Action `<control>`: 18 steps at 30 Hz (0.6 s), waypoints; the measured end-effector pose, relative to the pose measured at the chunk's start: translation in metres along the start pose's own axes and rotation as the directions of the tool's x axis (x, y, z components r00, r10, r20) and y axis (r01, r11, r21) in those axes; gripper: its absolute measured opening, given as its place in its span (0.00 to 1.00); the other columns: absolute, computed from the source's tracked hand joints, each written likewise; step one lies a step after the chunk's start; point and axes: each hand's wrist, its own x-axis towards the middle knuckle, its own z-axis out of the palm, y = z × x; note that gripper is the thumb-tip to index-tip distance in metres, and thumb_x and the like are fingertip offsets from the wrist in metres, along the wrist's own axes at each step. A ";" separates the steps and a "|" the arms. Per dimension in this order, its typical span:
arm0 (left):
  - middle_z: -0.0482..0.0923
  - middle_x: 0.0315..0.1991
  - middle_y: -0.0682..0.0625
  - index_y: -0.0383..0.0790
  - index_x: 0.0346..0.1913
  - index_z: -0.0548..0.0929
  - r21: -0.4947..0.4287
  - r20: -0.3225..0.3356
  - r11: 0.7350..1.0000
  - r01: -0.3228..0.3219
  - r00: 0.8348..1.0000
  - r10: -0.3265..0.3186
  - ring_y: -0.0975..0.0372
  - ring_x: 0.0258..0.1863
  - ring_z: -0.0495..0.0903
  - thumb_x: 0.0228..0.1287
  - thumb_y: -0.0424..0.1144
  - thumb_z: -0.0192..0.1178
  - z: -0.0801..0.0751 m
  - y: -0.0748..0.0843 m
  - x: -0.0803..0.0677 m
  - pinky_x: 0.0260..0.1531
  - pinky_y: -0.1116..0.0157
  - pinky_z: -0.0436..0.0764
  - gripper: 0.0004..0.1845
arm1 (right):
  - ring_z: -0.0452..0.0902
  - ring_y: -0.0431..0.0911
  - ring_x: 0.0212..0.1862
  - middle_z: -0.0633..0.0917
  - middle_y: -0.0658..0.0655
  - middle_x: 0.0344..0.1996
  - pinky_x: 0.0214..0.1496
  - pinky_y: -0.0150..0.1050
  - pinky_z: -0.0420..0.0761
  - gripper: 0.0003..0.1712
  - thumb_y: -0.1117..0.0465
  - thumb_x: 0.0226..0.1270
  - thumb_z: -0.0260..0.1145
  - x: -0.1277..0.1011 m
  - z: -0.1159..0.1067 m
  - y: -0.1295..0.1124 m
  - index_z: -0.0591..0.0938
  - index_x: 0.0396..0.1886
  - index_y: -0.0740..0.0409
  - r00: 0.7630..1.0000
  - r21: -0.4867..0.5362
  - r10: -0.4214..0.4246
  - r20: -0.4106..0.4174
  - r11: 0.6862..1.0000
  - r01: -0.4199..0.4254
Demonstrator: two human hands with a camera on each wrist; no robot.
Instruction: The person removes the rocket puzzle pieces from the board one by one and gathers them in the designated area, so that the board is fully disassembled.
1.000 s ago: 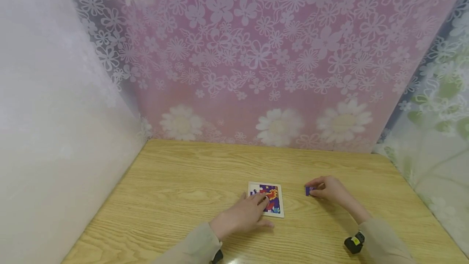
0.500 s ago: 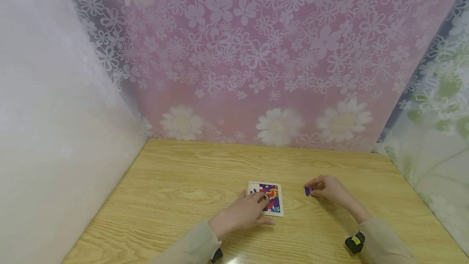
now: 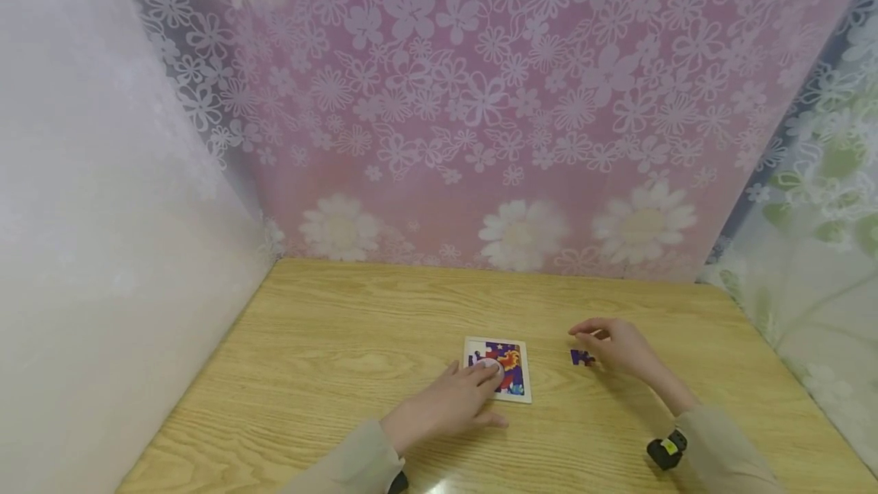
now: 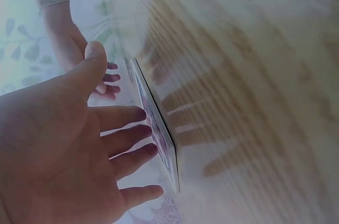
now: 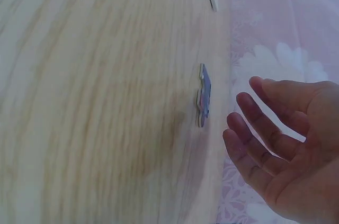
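Wooden table (image 3: 329, 372): pale yellow laminate with pronounced grain, slightly glossy near the front edge. Translucent floral sheets, pink at the rear edge and green-tinted on the right, stand around it.

Puzzle board (image 3: 499, 369): small flat square tray, white rim, thin profile as seen edge-on from the left wrist view (image 4: 159, 139). It lies near the middle of the table, toward the front edge. The picture inside is saturated purple, orange-red and yellow with small stars along the top; a pale unfilled patch shows at its left side.

Left hand (image 3: 446, 404): fingers extended and slightly spread, flat over the board's near-left part. Fingertips (image 4: 139, 113) rest on or just above the board face; contact is likely, but the wrist view is too oblique to confirm. It grips nothing.

Loose puzzle piece (image 3: 581, 357): small, purple, knobbed outline, thin card, lying flat on the table to the right of the board and clear of it. The right wrist view shows it edge-on (image 5: 204, 95).

Right hand (image 3: 620, 345): just beside the piece, fingers (image 5: 259, 139) loosely curved and parted, holding nothing and apart from the piece.

Beige sleeves cover both forearms; a black wrist device (image 3: 664, 450) with a yellow label sits on the right one.
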 end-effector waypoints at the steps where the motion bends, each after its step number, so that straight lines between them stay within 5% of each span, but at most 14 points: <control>1: 0.52 0.71 0.51 0.48 0.71 0.56 -0.006 0.006 1.000 -0.001 1.000 0.001 0.57 0.70 0.53 0.61 0.69 0.36 0.000 0.000 -0.001 0.63 0.46 0.58 0.41 | 0.80 0.49 0.41 0.83 0.56 0.44 0.33 0.40 0.79 0.16 0.47 0.66 0.58 0.000 -0.001 -0.002 0.83 0.46 0.49 1.000 0.004 -0.007 -0.001 1.000 0.007; 18: 0.47 0.72 0.51 0.49 0.72 0.51 0.019 0.027 1.000 -0.006 1.000 0.006 0.57 0.71 0.49 0.60 0.69 0.36 0.004 -0.002 -0.005 0.62 0.41 0.55 0.42 | 0.80 0.48 0.46 0.84 0.48 0.45 0.42 0.46 0.80 0.16 0.48 0.67 0.56 0.022 0.014 -0.047 0.82 0.49 0.46 0.992 0.052 -0.128 -0.016 0.990 0.129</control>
